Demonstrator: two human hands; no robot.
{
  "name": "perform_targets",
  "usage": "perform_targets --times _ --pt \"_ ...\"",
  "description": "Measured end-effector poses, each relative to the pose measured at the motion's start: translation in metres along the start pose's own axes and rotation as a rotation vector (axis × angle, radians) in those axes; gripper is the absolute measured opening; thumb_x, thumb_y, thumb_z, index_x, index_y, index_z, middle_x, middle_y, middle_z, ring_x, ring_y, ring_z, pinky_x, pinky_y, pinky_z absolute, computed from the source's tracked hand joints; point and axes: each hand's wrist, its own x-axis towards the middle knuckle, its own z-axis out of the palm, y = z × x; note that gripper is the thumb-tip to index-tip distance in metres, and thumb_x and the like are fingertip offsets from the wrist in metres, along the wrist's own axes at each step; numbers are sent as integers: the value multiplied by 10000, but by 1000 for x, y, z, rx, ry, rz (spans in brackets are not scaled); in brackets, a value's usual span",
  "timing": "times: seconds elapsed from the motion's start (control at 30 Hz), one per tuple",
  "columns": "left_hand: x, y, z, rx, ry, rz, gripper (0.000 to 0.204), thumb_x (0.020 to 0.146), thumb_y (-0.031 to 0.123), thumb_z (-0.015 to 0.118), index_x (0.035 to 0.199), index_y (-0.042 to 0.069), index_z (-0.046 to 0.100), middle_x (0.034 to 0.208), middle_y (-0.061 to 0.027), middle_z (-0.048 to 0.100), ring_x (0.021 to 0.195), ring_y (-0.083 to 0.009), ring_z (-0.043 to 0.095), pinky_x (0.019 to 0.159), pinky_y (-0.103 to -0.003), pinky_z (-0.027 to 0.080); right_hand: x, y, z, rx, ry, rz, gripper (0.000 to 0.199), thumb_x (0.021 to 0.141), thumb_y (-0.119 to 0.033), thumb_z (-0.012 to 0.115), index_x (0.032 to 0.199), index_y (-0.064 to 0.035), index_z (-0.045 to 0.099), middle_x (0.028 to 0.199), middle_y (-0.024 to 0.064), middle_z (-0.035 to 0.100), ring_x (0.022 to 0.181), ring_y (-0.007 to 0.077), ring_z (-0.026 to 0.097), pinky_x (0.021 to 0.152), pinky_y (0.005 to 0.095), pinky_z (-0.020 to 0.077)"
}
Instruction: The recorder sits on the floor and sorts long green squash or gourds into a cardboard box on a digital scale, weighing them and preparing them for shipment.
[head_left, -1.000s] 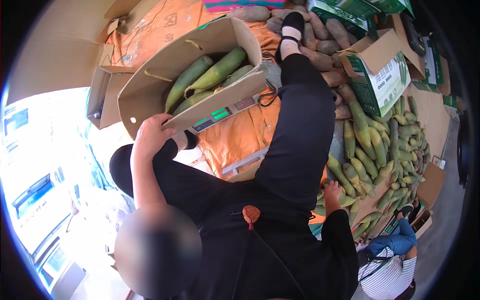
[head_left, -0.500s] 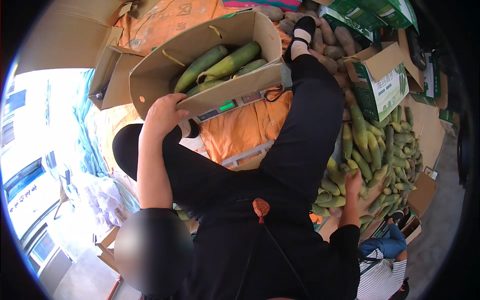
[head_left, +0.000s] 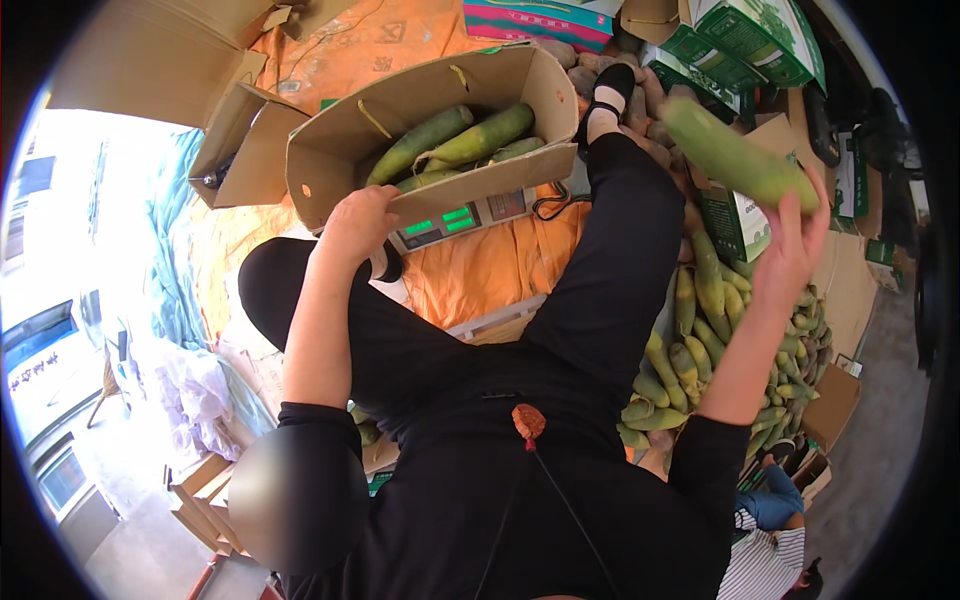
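Observation:
My right hand (head_left: 793, 245) is raised at the right and closed round one end of a long green radish (head_left: 730, 152), which is slightly blurred. My left hand (head_left: 358, 222) grips the near left rim of an open cardboard box (head_left: 480, 178) with yellow cord handles. Several green radishes (head_left: 485, 137) lie side by side in this box. It rests on a scale (head_left: 455, 222) with lit green displays, between my spread legs. Below my right hand a heap of green radishes (head_left: 710, 300) spreads along the right side.
Brownish root vegetables (head_left: 650, 95) lie beyond my right foot. Green-and-white cartons (head_left: 750, 40) stand at the far right, and a pink-and-blue box (head_left: 540, 22) at the back. An orange sheet (head_left: 480, 275) covers the ground. Another person (head_left: 770, 540) in stripes is at the lower right.
My right hand has lifted a green radish off the heap and swung it up and forward. My left hand stays on the box rim. More of the scale's display is lit.

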Motion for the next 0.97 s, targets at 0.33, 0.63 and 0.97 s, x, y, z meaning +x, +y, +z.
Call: perform_targets --times 0.33,0.63,0.97 --pt "-2 -6 2 -28 28 45 334 776 78 615 1108 39 616 1031 -200 630 1012 -360 580 878 -427 452 -30 55 216 -207 -551 124 472 787 -348 715 1096 -31 551 951 112 648 898 204 618 787 315 488" --pt "-3 -13 -1 -62 19 59 352 747 114 652 1085 18 624 1005 -205 636 987 -363 589 866 -418 462 -32 89 217 -298 -668 82 420 790 -238 692 1141 -33 586 1057 161 642 806 210 641 740 321 516" --pt "0 -1 -11 -150 27 -12 424 767 172 669 1160 26 609 1114 -195 627 1052 -303 598 914 -376 453 22 88 120 -294 -401 263 296 865 -176 663 1141 -78 622 1039 27 642 923 118 596 823 259 457"
